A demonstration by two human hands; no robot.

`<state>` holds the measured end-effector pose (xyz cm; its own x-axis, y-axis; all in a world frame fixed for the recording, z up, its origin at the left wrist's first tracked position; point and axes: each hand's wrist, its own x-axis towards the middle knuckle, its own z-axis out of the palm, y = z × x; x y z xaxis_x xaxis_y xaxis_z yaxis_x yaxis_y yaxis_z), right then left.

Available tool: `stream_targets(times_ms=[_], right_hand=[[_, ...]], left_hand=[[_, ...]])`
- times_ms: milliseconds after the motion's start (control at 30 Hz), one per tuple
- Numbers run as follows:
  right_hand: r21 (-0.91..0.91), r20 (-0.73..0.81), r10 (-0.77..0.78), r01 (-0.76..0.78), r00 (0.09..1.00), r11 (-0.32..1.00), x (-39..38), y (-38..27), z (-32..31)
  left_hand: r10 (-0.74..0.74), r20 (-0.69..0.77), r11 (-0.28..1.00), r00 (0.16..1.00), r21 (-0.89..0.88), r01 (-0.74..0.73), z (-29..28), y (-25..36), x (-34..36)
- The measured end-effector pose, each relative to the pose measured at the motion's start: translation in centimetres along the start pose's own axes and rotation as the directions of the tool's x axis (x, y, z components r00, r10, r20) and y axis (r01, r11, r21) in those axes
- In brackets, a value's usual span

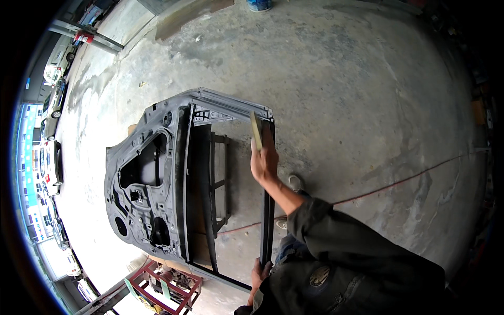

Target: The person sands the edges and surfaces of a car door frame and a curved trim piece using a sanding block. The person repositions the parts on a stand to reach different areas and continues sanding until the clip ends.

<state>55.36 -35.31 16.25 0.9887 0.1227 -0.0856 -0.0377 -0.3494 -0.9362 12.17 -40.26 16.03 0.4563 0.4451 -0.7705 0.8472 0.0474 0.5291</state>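
A bare car door shell (144, 191), dull grey to black, lies with its inner side up. Its dark window frame (266, 226) extends to the right of the panel. Around a flat yellowish block (256, 128), much like a sanding block, my right hand (264, 161) is closed at the frame's far right corner. The block's underside is hidden, so I cannot tell how fully it touches the frame. Down at the near right corner, my left hand (258, 274) is closed on the frame bar, its fingers partly hidden.
Under the door stands a support stand (219, 184). A dark red metal rack (181, 302) holding parts is at the near left. Along the concrete floor runs a red hose or cable (388, 186), near my shoes (295, 182). Parked cars (52, 113) line the far left; a blue bucket (259, 4) stands far off.
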Motion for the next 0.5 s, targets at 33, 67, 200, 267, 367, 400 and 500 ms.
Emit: stream_targets(times_ms=[33,67,200,267,367,400,500], right_hand=[[0.031,-0.02,-0.021,0.022,1.0,0.999,0.5,-0.2,-0.3],[-0.001,0.011,0.039,-0.039,0.999,0.999,0.4,-0.3,-0.5],[-0.08,-0.022,-0.051,0.049,0.998,0.996,-2.0,-0.1,-1.5],[-0.061,0.042,-0.047,0.05,0.998,0.997,-2.3,0.2,-1.4],[0.011,-0.008,-0.066,0.067,0.998,0.998,-0.6,0.5,-1.1],[0.011,0.015,-0.029,0.029,0.999,1.0,0.3,0.5,-1.0],[0.046,-0.01,-0.118,0.119,0.993,0.992,0.3,0.2,-1.5]], left_hand=[[0.005,0.007,0.999,1.0,-0.036,-0.005,0.0,0.1,-0.1],[0.012,0.016,0.997,1.0,-0.071,-0.011,0.1,0.2,-0.1],[-0.133,0.02,0.959,0.991,-0.251,0.133,0.1,0.7,-0.2],[-0.048,0.036,0.972,0.998,-0.228,0.055,0.0,0.7,-0.2],[-0.049,0.05,0.979,0.998,-0.195,0.058,-0.3,0.4,-0.2],[-0.048,0.057,0.981,0.997,-0.186,0.058,-0.3,0.3,-0.2],[-0.04,0.035,0.971,0.999,-0.235,0.048,0.0,-0.1,-0.1]])
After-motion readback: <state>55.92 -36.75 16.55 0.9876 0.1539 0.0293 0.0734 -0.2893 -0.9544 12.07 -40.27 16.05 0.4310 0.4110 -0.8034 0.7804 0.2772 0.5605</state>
